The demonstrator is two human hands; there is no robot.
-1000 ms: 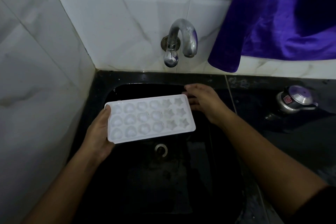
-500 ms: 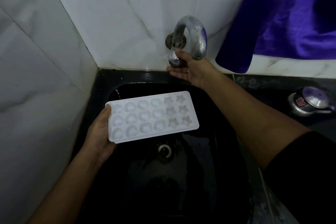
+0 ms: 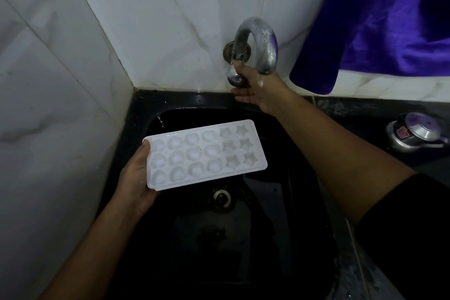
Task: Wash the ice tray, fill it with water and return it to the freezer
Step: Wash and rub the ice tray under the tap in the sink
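A white plastic ice tray [image 3: 204, 153] with round and star-shaped cells hangs level over the black sink [image 3: 136, 114]. My left hand [image 3: 136, 173] grips its left short end, thumb on the rim. My right hand [image 3: 255, 87] is up at the wall, its fingers curled round the handle of the curved metal tap [image 3: 258, 41]. No stream of water shows from the spout.
White marble tiles close the corner at left and behind. A purple cloth [image 3: 389, 19] hangs over the ledge at upper right. A metal pressure cooker lid [image 3: 416, 131] sits on the dark counter at right. The sink drain [image 3: 221, 197] lies below the tray.
My right hand has left the tray's right end and risen to the tap handle, which it now grips. The tray stays held by my left hand alone.
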